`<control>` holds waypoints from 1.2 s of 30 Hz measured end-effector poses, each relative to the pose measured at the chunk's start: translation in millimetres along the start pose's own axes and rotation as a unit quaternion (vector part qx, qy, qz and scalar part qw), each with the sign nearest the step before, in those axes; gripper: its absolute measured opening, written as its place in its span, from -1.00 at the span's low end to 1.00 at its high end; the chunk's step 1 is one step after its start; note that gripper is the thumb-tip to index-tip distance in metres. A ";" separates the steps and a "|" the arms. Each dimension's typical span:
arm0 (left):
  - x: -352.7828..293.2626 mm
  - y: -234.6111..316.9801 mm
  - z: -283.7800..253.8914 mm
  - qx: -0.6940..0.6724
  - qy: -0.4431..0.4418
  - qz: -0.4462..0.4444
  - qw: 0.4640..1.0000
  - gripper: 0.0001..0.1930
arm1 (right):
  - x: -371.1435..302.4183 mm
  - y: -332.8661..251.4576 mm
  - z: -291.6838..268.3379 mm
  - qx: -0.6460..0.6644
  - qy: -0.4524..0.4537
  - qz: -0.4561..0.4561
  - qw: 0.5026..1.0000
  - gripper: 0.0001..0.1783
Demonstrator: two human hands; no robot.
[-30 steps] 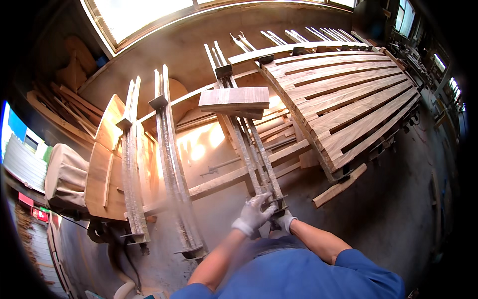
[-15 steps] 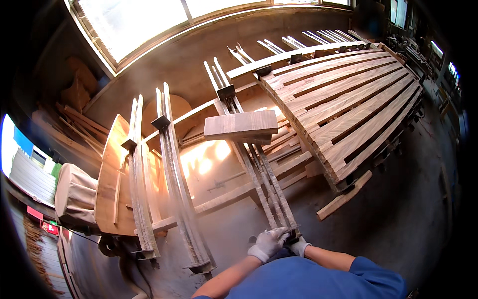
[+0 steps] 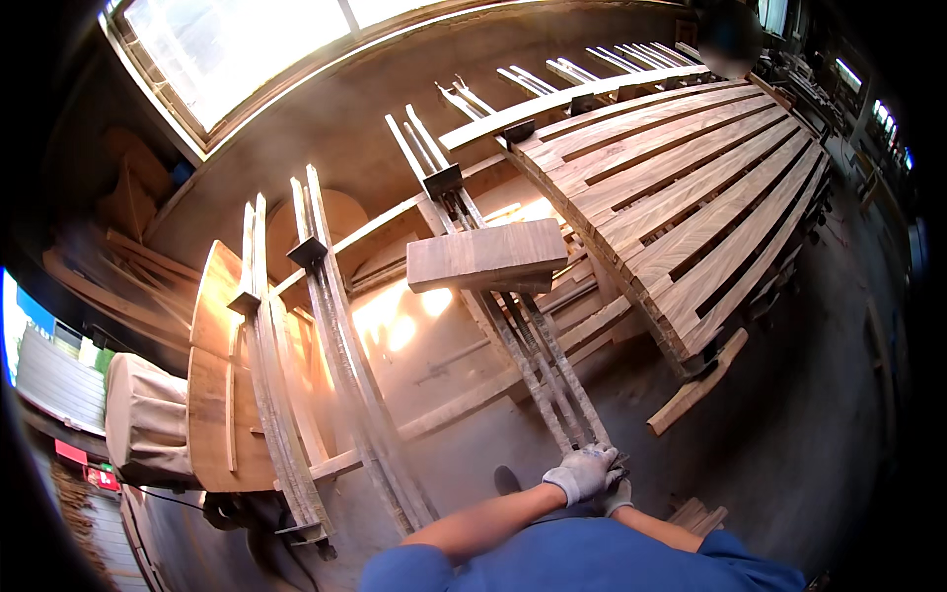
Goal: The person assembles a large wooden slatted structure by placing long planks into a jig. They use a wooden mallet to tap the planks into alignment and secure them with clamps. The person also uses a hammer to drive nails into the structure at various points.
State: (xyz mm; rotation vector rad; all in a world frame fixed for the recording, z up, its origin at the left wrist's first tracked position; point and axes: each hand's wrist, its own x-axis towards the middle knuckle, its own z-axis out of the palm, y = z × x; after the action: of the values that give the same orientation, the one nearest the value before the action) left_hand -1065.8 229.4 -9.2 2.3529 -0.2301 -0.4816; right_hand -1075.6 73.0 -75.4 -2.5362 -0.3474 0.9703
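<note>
Hands [image 3: 592,479] lower; one board [image 3: 486,255], clamped.

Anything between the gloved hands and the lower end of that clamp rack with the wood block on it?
Nothing visible. Both hands, the left hand and the right hand, are already on the lower end of the clamp rack, with no gap showing. The wood block sits higher up the bars, well clear of the hands.
</note>
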 end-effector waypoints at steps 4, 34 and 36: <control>10.6 0.0 12.8 0.014 -0.005 0.002 1.000 -0.54 | 26.1 49.0 46.0 -0.181 0.100 -0.125 0.970 -0.42; 48.9 45.6 -1.6 -0.066 0.036 -0.051 0.996 -0.54 | 54.5 103.9 -36.0 -0.138 0.009 -0.111 0.984 -0.36; 48.8 43.5 -7.0 -0.061 0.002 -0.038 0.997 -0.57 | 63.4 116.6 -24.3 -0.157 0.003 -0.139 0.978 -0.35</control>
State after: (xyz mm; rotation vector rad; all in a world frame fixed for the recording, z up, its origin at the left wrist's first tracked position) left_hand -1019.6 187.6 11.7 2.2497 -0.1073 -0.5129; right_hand -1002.9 -14.2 -148.2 -2.6649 -0.8896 0.8544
